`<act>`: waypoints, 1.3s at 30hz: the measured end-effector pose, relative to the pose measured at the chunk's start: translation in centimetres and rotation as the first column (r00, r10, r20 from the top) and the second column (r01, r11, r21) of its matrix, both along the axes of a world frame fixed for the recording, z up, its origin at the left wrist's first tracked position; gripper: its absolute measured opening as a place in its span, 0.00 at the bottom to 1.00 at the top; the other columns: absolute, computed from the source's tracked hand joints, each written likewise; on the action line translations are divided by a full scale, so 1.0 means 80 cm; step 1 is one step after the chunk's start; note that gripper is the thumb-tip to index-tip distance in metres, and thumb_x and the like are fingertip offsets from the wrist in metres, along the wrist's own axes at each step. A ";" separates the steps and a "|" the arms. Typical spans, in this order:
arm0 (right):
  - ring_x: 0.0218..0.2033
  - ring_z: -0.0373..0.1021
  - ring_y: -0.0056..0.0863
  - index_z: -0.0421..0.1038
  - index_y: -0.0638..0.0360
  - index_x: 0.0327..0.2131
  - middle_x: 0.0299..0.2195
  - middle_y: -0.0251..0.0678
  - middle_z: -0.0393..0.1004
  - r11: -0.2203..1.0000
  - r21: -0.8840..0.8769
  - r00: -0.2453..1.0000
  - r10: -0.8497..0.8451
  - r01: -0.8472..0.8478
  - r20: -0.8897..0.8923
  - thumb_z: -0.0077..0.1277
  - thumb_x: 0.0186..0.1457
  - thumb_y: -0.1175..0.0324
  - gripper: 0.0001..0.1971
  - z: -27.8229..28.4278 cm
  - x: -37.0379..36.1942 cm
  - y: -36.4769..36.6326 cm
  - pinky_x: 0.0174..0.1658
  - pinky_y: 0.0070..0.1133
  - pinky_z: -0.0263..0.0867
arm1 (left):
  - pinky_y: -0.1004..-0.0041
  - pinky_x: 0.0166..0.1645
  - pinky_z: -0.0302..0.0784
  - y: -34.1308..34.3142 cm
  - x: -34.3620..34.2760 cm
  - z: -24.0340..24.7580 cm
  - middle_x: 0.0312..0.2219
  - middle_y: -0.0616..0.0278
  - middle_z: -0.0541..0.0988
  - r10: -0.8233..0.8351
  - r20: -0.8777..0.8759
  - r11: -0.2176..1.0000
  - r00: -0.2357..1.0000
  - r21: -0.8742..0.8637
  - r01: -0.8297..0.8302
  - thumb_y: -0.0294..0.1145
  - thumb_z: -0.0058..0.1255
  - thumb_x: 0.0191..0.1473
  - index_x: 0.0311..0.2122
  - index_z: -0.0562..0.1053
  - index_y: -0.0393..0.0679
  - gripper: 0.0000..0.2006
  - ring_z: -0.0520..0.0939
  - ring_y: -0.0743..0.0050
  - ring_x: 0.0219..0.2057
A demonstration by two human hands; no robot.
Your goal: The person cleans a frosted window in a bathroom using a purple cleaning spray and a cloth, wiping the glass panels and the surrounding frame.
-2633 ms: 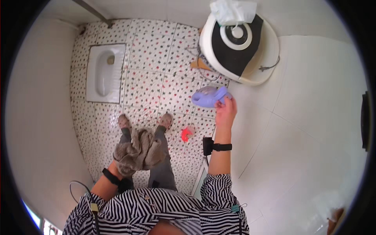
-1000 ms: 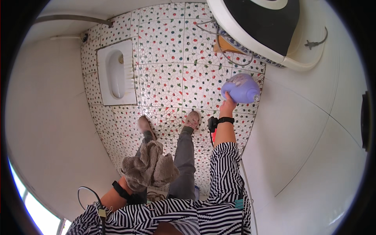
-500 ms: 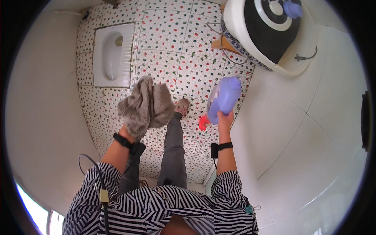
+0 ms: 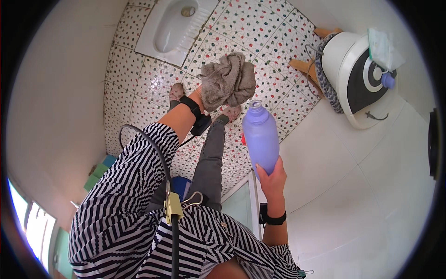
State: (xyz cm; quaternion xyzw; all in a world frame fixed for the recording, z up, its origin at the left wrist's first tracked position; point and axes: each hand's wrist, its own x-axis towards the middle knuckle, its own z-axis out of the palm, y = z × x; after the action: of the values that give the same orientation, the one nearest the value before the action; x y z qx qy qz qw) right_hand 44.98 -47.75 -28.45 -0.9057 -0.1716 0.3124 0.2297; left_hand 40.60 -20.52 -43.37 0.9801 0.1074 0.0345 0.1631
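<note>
A grey-brown fluffy cloth (image 4: 227,81) hangs bunched over my left hand (image 4: 198,96), which is closed on it; the fingers are hidden in its folds. My right hand (image 4: 273,179) is wrapped round the lower part of a purple plastic bottle (image 4: 261,139). The bottle stands nearly upright, its neck uncapped and pointing toward the cloth. A small gap separates the bottle's mouth from the cloth. Something red (image 4: 243,138) shows only in part behind the bottle; I cannot tell what it is.
A white squat toilet (image 4: 146,35) is set in the speckled tile floor (image 4: 232,23). At the right, a white and black rounded appliance (image 4: 341,74) rests on a wooden-legged stand (image 4: 304,67), with a purple cap-like piece (image 4: 388,81) and a clear-and-green packet (image 4: 383,49) on top.
The cloth in my left hand has moved right, closer to the bottle. My right hand has drawn the bottle nearer to me and turned its mouth toward the cloth. The view has turned.
</note>
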 end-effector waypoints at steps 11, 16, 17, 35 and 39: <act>0.35 0.70 0.51 0.56 0.69 0.49 0.35 0.55 0.70 0.938 -0.282 0.967 0.235 -0.200 0.097 0.57 0.43 0.66 0.31 0.027 -0.028 0.079 0.37 0.32 0.66 | 0.75 0.43 0.65 0.019 -0.027 -0.019 0.44 0.53 0.66 0.047 0.166 0.992 0.985 -0.124 -0.027 0.43 0.48 0.46 0.53 0.55 0.34 0.33 0.68 0.69 0.45; 0.34 0.69 0.52 0.57 0.69 0.48 0.34 0.56 0.71 0.912 -0.357 0.961 0.253 -0.200 0.109 0.56 0.43 0.65 0.30 0.033 -0.037 0.096 0.36 0.34 0.66 | 0.75 0.42 0.64 0.028 -0.036 -0.025 0.44 0.53 0.65 0.058 0.206 0.988 0.977 -0.151 -0.027 0.42 0.47 0.46 0.53 0.56 0.35 0.32 0.68 0.69 0.45; 0.34 0.69 0.52 0.57 0.69 0.48 0.34 0.56 0.71 0.910 -0.362 0.960 0.257 -0.202 0.109 0.56 0.43 0.65 0.30 0.036 -0.039 0.100 0.36 0.34 0.66 | 0.75 0.42 0.64 0.029 -0.038 -0.026 0.43 0.53 0.65 0.061 0.213 0.987 0.975 -0.160 -0.027 0.42 0.47 0.46 0.53 0.56 0.35 0.32 0.68 0.69 0.45; 0.28 0.69 0.53 0.61 0.68 0.39 0.27 0.54 0.71 0.860 -0.476 0.958 0.265 -0.182 0.113 0.57 0.43 0.61 0.25 0.062 -0.048 0.137 0.30 0.36 0.64 | 0.74 0.42 0.63 0.025 -0.034 -0.034 0.41 0.54 0.65 0.061 0.308 0.972 0.949 -0.235 0.014 0.41 0.44 0.47 0.52 0.57 0.36 0.29 0.68 0.68 0.43; 0.29 0.69 0.52 0.61 0.69 0.41 0.28 0.54 0.71 0.843 -0.504 0.955 0.278 -0.189 0.107 0.58 0.42 0.62 0.26 0.061 -0.046 0.138 0.32 0.36 0.65 | 0.74 0.42 0.63 0.026 -0.031 -0.036 0.41 0.54 0.65 0.056 0.316 0.972 0.947 -0.234 0.021 0.40 0.43 0.47 0.52 0.57 0.36 0.28 0.68 0.68 0.43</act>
State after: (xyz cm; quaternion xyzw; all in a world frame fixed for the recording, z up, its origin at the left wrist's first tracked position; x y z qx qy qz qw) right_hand 41.26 -36.74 -23.56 -0.9303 -0.2161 0.2898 -0.0621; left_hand 38.09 -18.40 -46.29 0.9344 0.0917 0.1815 0.2926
